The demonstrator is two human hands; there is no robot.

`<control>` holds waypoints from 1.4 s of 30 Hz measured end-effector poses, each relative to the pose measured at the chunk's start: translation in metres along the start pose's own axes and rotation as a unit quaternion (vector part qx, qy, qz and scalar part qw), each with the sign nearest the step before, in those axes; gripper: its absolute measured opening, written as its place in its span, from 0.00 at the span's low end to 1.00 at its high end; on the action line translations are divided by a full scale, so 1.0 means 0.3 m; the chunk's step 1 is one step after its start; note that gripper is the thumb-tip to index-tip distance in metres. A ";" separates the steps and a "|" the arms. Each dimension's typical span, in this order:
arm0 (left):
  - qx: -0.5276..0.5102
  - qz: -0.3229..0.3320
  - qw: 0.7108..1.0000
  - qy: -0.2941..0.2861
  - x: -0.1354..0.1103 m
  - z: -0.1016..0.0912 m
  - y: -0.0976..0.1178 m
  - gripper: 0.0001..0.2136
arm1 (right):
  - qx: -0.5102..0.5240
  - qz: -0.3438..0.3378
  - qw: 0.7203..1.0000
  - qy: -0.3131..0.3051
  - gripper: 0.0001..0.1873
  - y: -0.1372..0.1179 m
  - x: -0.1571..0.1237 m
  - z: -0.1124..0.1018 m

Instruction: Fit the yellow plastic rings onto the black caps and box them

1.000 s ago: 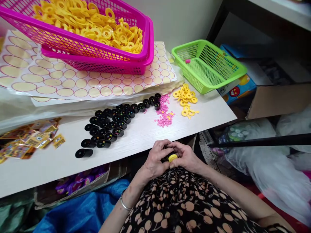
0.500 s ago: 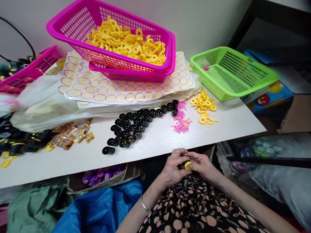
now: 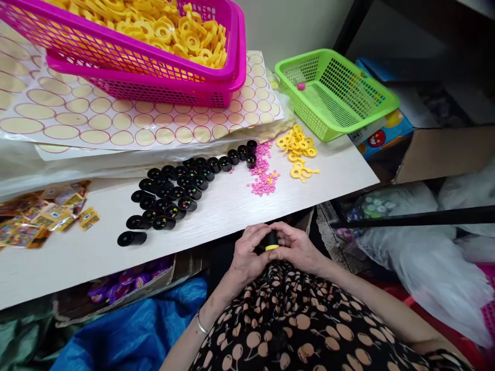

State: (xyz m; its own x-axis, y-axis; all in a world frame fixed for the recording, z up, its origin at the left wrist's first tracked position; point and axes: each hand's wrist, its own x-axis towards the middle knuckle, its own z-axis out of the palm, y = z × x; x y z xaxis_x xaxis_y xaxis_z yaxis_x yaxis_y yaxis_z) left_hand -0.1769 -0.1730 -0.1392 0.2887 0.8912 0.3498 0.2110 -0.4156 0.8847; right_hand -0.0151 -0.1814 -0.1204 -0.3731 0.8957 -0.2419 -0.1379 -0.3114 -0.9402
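Note:
Between my hands, above my lap and just off the table's front edge, is a small black cylinder with a yellow rim (image 3: 271, 240). My left hand (image 3: 249, 256) closes on it from the left. From the other side my right hand (image 3: 296, 247) grips it, thumb near the yellow rim. Past the hands, several black cups (image 3: 174, 193) stand grouped on the table, with coloured bits inside some. Tiny pink beads (image 3: 264, 175) lie scattered to their right. Beyond those is a small pile of yellow ring-shaped pieces (image 3: 297, 147).
A pink basket (image 3: 228, 77) full of yellow pieces rests on sheets printed with ovals (image 3: 162, 135). A green basket (image 3: 336, 131) with one pink piece stands at the right. Small printed packets (image 3: 52, 214) lie at the left. A box of purple items (image 3: 124, 283) sits below the table (image 3: 216, 226).
The view has shifted right and closer. The yellow piece faced up between my fingers before; now the black cylinder shows upright with its yellow rim at the near end.

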 end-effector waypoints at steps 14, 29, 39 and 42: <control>0.217 0.025 0.975 0.038 0.001 -0.120 -0.017 0.24 | -0.358 0.080 0.930 0.028 0.21 0.151 0.043 -0.097; 0.570 -0.146 0.770 0.245 0.137 -0.343 -0.111 0.11 | -0.561 0.094 0.816 -0.106 0.18 0.042 0.074 -0.156; 0.540 -0.005 0.791 0.288 0.134 -0.341 -0.104 0.13 | -0.449 -0.122 0.869 0.168 0.06 -0.180 0.154 -0.273; 0.483 0.070 0.832 0.263 0.141 -0.292 -0.088 0.14 | -0.520 -0.168 0.794 0.266 0.07 -0.183 0.226 -0.297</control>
State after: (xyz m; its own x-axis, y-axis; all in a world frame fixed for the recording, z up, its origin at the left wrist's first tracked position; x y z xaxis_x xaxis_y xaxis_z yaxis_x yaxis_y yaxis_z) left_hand -0.2520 -0.1083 -0.1208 -0.0217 0.6723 0.7399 0.9350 -0.2484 0.2531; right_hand 0.0490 -0.0754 -0.1066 0.0039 0.9663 0.2575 0.7879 0.1556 -0.5958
